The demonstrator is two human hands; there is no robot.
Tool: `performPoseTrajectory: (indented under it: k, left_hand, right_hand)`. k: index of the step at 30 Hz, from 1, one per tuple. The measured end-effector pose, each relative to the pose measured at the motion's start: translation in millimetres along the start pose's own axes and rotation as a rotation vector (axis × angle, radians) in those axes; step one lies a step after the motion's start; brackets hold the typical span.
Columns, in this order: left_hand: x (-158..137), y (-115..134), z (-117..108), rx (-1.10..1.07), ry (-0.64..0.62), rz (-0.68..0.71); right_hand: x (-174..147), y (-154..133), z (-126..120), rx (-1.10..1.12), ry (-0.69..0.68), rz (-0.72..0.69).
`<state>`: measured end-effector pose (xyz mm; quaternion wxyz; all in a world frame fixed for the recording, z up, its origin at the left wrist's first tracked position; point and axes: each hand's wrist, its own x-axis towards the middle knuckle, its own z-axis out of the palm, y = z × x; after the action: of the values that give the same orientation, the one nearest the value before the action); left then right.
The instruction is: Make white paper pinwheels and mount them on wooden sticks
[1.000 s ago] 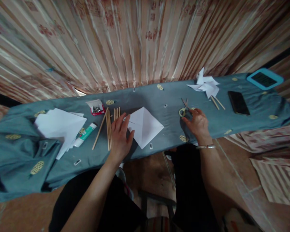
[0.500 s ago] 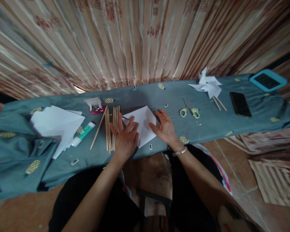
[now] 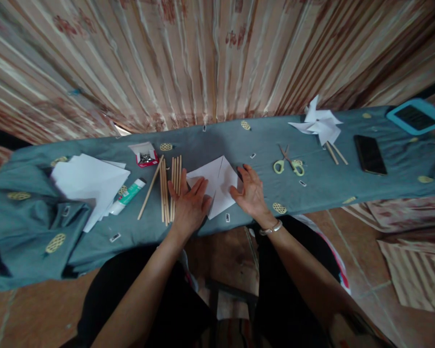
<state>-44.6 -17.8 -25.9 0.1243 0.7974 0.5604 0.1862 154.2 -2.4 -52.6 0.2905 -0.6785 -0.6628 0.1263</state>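
Observation:
A square of white paper [image 3: 222, 181] lies flat on the cloth in front of me, with crease or cut lines running toward its middle. My left hand [image 3: 189, 202] rests on its left side, fingers spread, partly covering that edge. On the right edge sits my right hand [image 3: 249, 193], fingers apart and thumb on the paper. Several thin wooden sticks [image 3: 164, 193] lie just left of my left hand. Green-handled scissors [image 3: 288, 162] lie with blades apart, to the right of my right hand.
Left of the sticks are a small open box of metal pins [image 3: 146, 157], a glue stick [image 3: 127, 195] and a stack of white paper [image 3: 89, 181]. Rightward lie a paper pinwheel [image 3: 322, 124], a black phone [image 3: 370, 153] and a blue-framed device [image 3: 416, 116]. A curtain [image 3: 188, 63] hangs behind.
My left fingers have drawn closer together and flattened on the paper, and the dark gap near its left edge no longer shows. The view has shifted slightly.

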Motion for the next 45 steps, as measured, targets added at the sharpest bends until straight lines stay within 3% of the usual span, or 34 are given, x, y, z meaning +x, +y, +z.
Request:
performPoseTrajectory:
  k: [17, 22, 31, 45]
  left_hand:
    - [0.6, -0.4, -0.3, 0.051, -0.014, 0.053]
    - [-0.1, -0.2, -0.4, 0.066, -0.04, 0.056]
    - [-0.4, -1.8, 1.9, 0.061, -0.037, 0.061]
    - [-1.0, 0.9, 0.6, 0.056, -0.09, 0.031]
  right_hand:
    - [-14.0, 41.8, -34.7, -0.064, 0.107, -0.01]
    - [-12.7, 34.1, -40.9, -0.008, 0.157, -0.097]
    - [2.1, -21.3, -8.2, 0.021, -0.116, -0.4]
    - [14.6, -23.9, 12.0, -0.076, -0.139, -0.418]
